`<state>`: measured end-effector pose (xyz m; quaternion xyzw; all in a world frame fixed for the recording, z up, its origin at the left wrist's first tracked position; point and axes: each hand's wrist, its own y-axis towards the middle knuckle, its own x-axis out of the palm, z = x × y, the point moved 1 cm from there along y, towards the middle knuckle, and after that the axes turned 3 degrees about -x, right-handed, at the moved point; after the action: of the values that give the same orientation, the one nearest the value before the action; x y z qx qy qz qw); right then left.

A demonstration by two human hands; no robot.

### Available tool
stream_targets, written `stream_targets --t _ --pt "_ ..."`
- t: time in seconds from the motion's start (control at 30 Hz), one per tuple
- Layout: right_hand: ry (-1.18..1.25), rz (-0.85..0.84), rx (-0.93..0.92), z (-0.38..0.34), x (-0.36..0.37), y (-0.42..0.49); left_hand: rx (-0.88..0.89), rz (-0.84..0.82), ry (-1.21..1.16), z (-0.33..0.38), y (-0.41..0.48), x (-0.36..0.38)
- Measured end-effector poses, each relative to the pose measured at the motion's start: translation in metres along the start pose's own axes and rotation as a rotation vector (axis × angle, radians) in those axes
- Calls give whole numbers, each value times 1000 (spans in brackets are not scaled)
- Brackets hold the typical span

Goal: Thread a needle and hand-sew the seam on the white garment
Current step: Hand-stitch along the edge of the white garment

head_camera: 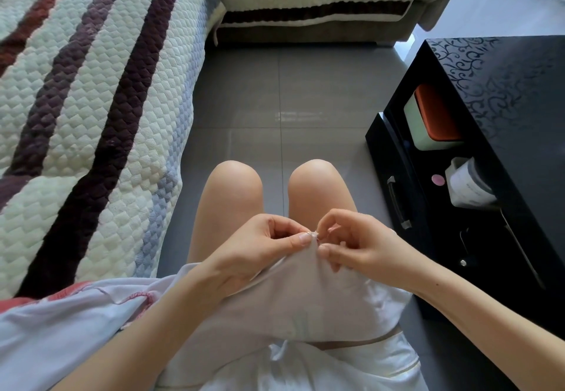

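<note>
The white garment (293,295) lies across my lap, one fold of it lifted into a peak above my thighs. My left hand (253,253) pinches that raised fold between thumb and forefinger. My right hand (354,243) meets it from the right, thumb and forefinger pinched at the tip of the fold, where a small glint of what looks like the needle (315,232) shows. The thread is too fine to make out. More of the garment, with red stitched edging (143,295), trails off to the left.
A quilted striped sofa cover (91,115) fills the left side. A black low table (501,152) stands close on the right, its shelf holding an orange-lidded box (434,118) and a white roll (467,182). Grey tiled floor (284,100) lies ahead of my knees.
</note>
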<state>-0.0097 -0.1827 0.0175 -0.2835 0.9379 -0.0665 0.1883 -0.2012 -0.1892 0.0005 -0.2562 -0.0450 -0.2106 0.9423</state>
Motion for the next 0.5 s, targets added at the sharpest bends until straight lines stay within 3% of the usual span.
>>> stream_targets --t 0.2,0.4,0.5 --pt "-224 97 -22 8 -11 -3 -9 3 -27 1 -2 0" --pt "-179 184 -110 1 5 2 17 21 12 1 1 2" --pt "-429 281 -174 -4 1 -3 3 45 14 -1 1 0"
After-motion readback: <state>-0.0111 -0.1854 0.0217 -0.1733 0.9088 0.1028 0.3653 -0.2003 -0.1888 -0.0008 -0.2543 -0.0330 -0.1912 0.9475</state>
